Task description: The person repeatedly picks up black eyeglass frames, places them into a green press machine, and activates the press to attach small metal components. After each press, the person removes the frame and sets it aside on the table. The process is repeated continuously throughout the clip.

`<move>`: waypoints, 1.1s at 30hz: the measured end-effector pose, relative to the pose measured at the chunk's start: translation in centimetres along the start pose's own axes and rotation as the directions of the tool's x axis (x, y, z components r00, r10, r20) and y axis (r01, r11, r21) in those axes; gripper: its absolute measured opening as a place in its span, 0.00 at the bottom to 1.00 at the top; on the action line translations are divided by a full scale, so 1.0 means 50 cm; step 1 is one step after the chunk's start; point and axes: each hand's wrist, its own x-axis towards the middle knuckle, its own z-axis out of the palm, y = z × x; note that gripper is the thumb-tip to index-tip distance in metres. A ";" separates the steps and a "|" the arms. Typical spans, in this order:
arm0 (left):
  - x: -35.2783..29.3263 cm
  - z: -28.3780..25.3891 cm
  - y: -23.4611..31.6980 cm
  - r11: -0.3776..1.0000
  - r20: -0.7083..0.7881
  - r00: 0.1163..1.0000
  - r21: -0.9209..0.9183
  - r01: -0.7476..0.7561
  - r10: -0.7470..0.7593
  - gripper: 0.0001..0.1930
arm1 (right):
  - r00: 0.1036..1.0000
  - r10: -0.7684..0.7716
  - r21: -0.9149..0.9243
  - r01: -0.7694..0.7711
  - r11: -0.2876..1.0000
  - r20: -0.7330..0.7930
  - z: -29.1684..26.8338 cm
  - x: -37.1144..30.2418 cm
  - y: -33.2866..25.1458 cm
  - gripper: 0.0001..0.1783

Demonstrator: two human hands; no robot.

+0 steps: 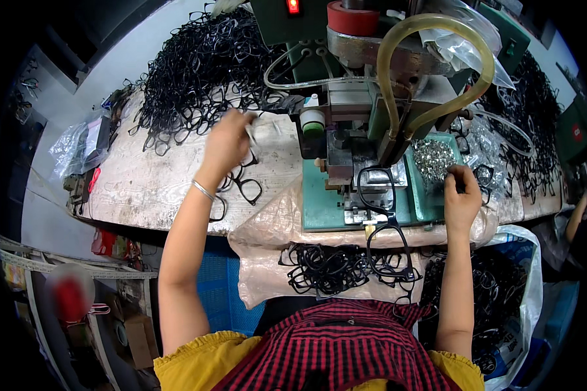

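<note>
My left hand point(227, 144) is over the wooden table, beside a few loose black eyeglass frames point(249, 189). Its fingers are smeared by motion, so whether they hold anything does not show. At the green tray point(429, 212) of small shiny metal parts point(432, 159), my right hand point(463, 199) has thumb and fingertips pinched together; anything between them is too small to make out. Between my hands stands a green bench machine point(313, 212). One black eyeglass frame point(392, 218) is at its metal fixture, hanging over the front edge, touched by neither hand.
A large heap of black frames point(202, 65) covers the back left. More frames point(326, 267) lie in my lap on a pinkish sheet point(261, 280). A yellowish hose point(437, 23) loops over the machine. An open bag of frames point(531, 260) stands at my right.
</note>
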 end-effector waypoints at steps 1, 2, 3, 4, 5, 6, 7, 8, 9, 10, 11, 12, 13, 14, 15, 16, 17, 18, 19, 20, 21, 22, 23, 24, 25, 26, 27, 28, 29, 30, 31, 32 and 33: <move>0.013 -0.014 -0.010 0.992 -0.134 0.983 -0.023 0.122 -0.124 0.17 | 1.000 0.009 0.017 -0.009 1.000 0.006 -0.003 -0.002 -0.007 0.08; 0.002 0.007 -0.041 0.972 -0.117 0.968 0.056 0.228 -0.220 0.16 | 1.000 0.022 0.008 -0.022 1.000 0.005 -0.004 -0.007 -0.007 0.08; -0.022 0.050 -0.090 0.931 -0.119 0.940 0.143 0.336 -0.321 0.16 | 1.000 0.024 0.009 -0.024 1.000 0.007 0.004 -0.007 -0.006 0.08; -0.034 0.092 -0.124 0.875 -0.126 0.902 0.223 0.431 -0.412 0.15 | 1.000 0.030 0.006 -0.030 1.000 0.003 0.007 -0.006 -0.006 0.09; -0.054 0.117 -0.123 0.858 0.087 0.868 0.228 0.460 -0.489 0.17 | 0.996 0.087 0.042 -0.087 0.995 0.007 0.000 -0.009 -0.012 0.09; -0.065 0.120 -0.094 0.878 0.091 0.879 0.160 0.450 -0.468 0.16 | 0.988 0.151 0.073 -0.152 0.986 0.008 -0.015 -0.020 -0.021 0.09; -0.079 0.118 -0.065 0.894 0.104 0.888 0.095 0.439 -0.447 0.15 | 0.975 0.223 0.101 -0.223 0.969 0.015 -0.032 -0.039 -0.025 0.09; -0.081 0.111 -0.054 0.908 0.027 0.908 0.027 0.417 -0.418 0.14 | 0.979 0.202 0.103 -0.205 0.973 0.034 -0.047 -0.051 -0.025 0.10; -0.094 0.098 -0.040 0.913 -0.047 0.912 -0.038 0.405 -0.407 0.12 | 0.988 0.128 0.099 -0.137 0.986 0.086 -0.062 -0.062 -0.046 0.09; -0.091 0.073 -0.022 0.940 -0.131 0.931 -0.065 0.335 -0.341 0.10 | 0.990 0.070 0.149 -0.088 0.985 0.127 -0.070 -0.065 -0.082 0.09; -0.075 0.062 -0.002 0.952 -0.249 0.921 -0.152 0.267 -0.298 0.09 | 0.989 0.011 0.202 -0.041 0.979 0.148 -0.072 -0.061 -0.122 0.08; -0.064 0.056 0.011 0.905 -0.255 0.895 -0.320 0.280 -0.367 0.09 | 0.984 -0.027 0.224 -0.013 0.975 0.174 -0.065 -0.049 -0.161 0.08; -0.051 0.053 0.022 0.833 -0.252 0.866 -0.480 0.276 -0.433 0.09 | 0.979 -0.071 0.248 0.021 0.969 0.194 -0.054 -0.032 -0.201 0.08; -0.043 0.051 0.040 0.744 -0.227 0.838 -0.608 0.275 -0.496 0.11 | 0.970 -0.119 0.278 0.057 0.959 0.214 -0.038 -0.015 -0.232 0.08; -0.046 0.058 0.046 0.575 -0.102 0.832 -0.768 0.282 -0.545 0.11 | 0.973 -0.131 0.333 0.063 0.941 0.188 -0.009 0.000 -0.241 0.09; -0.039 0.052 0.084 0.597 -0.121 0.837 -0.755 0.271 -0.533 0.11 | 0.979 -0.134 0.377 0.067 0.924 0.156 0.023 0.010 -0.237 0.11; -0.044 0.048 0.123 0.622 -0.143 0.838 -0.736 0.265 -0.527 0.11 | 0.987 -0.040 0.542 -0.053 0.839 0.158 0.059 0.007 -0.231 0.17; -0.071 0.052 0.137 0.585 -0.185 0.806 -0.777 0.231 -0.563 0.10 | 0.985 -0.041 0.566 -0.061 0.822 0.165 0.077 -0.002 -0.243 0.19; -0.091 0.066 0.159 0.536 -0.201 0.783 -0.822 0.193 -0.589 0.10 | 0.987 -0.021 0.575 -0.076 0.815 0.159 0.086 -0.016 -0.244 0.22; -0.109 0.065 0.180 0.370 -0.115 0.770 -0.914 0.166 -0.628 0.09 | 0.988 0.000 0.596 -0.095 0.798 0.156 0.091 -0.018 -0.249 0.23; -0.124 0.062 0.193 0.331 -0.093 0.749 -0.927 0.176 -0.657 0.09 | 0.986 0.029 0.616 -0.124 0.778 0.161 0.092 -0.023 -0.250 0.24; -0.123 0.053 0.209 0.350 -0.158 0.728 -0.929 0.118 -0.667 0.08 | 0.984 0.018 0.677 -0.136 0.724 0.179 0.097 -0.018 -0.248 0.26; -0.116 0.037 0.227 0.369 -0.223 0.702 -0.927 0.061 -0.676 0.08 | 0.975 0.041 0.656 -0.177 0.734 0.218 0.093 -0.020 -0.246 0.26; -0.094 -0.007 0.258 0.348 -0.322 0.769 -0.927 -0.139 -0.553 0.07 | 0.968 0.042 0.651 -0.198 0.733 0.247 0.089 -0.016 -0.252 0.27; -0.067 -0.058 0.296 0.289 -0.432 0.796 -0.898 -0.333 -0.424 0.07 | 0.961 0.042 0.644 -0.217 0.734 0.275 0.085 -0.012 -0.258 0.27; -0.033 -0.104 0.335 0.253 -0.511 0.803 -0.857 -0.448 -0.308 0.06 | 0.950 0.069 0.683 -0.267 0.680 0.303 0.075 -0.010 -0.264 0.28; -0.006 -0.145 0.362 0.222 -0.590 0.784 -0.804 -0.551 -0.193 0.06 | 0.934 0.085 0.724 -0.324 0.609 0.346 0.068 -0.010 -0.277 0.28; 0.014 -0.160 0.362 0.401 -0.651 0.752 -0.718 -0.569 -0.098 0.06 | 0.911 0.090 0.757 -0.386 0.528 0.402 0.068 -0.014 -0.291 0.28; 0.036 -0.164 0.365 0.440 -0.647 0.758 -0.708 -0.553 -0.089 0.07 | 0.908 0.102 0.764 -0.398 0.508 0.406 0.069 -0.015 -0.302 0.28; 0.059 -0.166 0.368 0.473 -0.639 0.765 -0.699 -0.536 -0.078 0.08 | 0.903 0.120 0.767 -0.415 0.490 0.412 0.069 -0.016 -0.307 0.29; 0.067 -0.161 0.377 0.376 -0.574 0.802 -0.788 -0.487 -0.163 0.09 | 0.895 0.140 0.767 -0.437 0.471 0.424 0.070 -0.020 -0.312 0.29; 0.067 -0.177 0.381 0.365 -0.533 0.829 -0.815 -0.449 -0.170 0.10 | 0.892 0.166 0.770 -0.447 0.455 0.420 0.065 -0.022 -0.329 0.27; 0.064 -0.173 0.381 0.435 -0.522 0.845 -0.792 -0.428 -0.118 0.08 | 0.903 0.179 0.786 -0.428 0.446 0.390 0.063 -0.028 -0.325 0.28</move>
